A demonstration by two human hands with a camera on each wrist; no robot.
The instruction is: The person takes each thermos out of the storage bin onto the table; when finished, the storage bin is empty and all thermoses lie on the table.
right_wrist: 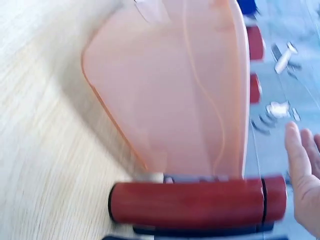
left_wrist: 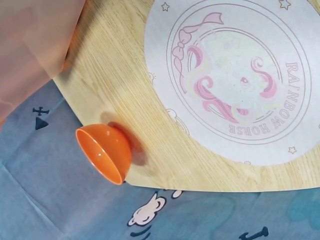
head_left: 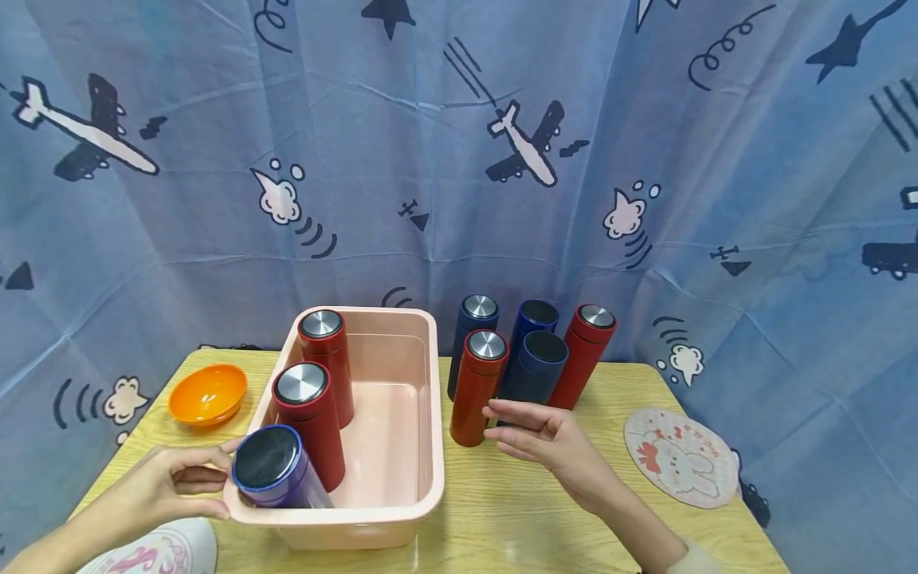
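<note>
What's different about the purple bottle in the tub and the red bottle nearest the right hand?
The purple bottle has a dark top; the red bottle has a silvery one. The purple bottle is inside the tub, while the red bottle stands on the table. Both are round.

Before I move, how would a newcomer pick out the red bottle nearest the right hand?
Find the pink bin, then look just right of it at five standing bottles. The red bottle is front left in that group, beside the right hand; the group's other red bottle stands far right.
</note>
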